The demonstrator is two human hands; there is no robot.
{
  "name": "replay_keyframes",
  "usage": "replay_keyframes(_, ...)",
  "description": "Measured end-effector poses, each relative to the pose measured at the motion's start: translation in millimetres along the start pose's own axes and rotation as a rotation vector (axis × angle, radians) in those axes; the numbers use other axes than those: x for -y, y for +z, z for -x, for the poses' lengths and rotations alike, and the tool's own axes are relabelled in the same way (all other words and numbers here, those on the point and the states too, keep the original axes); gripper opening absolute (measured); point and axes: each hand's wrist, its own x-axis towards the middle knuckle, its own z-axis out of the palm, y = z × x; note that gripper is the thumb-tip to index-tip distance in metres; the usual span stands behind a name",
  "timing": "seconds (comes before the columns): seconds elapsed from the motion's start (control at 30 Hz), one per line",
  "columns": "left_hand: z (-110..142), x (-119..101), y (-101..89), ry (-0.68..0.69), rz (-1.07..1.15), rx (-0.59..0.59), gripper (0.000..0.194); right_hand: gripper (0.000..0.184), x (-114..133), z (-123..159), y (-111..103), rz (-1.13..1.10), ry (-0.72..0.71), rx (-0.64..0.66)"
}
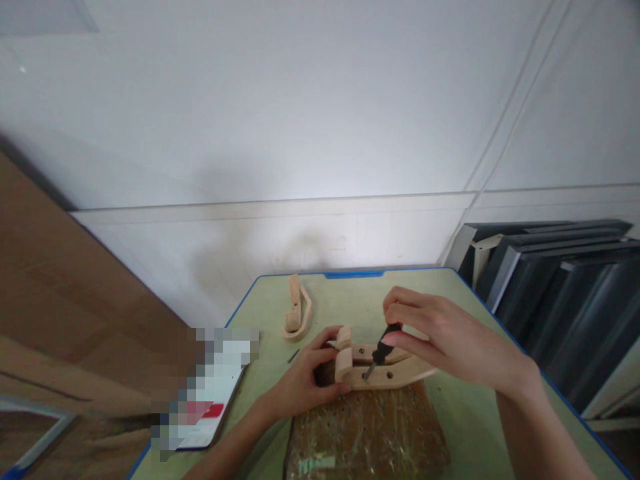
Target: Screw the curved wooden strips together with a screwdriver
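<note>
My right hand (417,323) grips the black handle of a screwdriver (383,347), held at a slant. Its tip meets a hole in a pale wooden piece (407,375) with a curled end. Beside that piece lies a second, similar wooden piece (367,348), partly hidden behind the screwdriver and my right hand. My left hand (320,373) is closed around the curled ends of the wood, thumb at the near side and fingers at the far side. Under the wood is a worn brown board (367,433) marked with small holes.
More curved wooden parts (297,310) lie at the table's far left. A thin dark rod (293,356) is near my left hand. On the left edge rests a partly blurred flat object (225,380). Dark panels (555,280) lean right of the blue-edged table (345,293), and a wall stands behind.
</note>
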Motion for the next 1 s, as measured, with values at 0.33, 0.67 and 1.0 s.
replay_keyframes(0.33,1.4,2.5,1.3,-0.012,-0.016,-0.011,0.033,0.029,-0.7,-2.5,7.6,0.093,0.051,-0.026)
replay_keyframes(0.67,0.7,3.4,1.8,-0.008,-0.004,-0.012,0.034,0.037,1.8,-7.8,19.2,0.172,0.14,-0.087)
replay_keyframes(1.0,-1.3,-1.6,0.1,0.015,0.019,-0.005,0.029,0.029,4.9,-12.1,18.4,-0.056,0.035,-0.058)
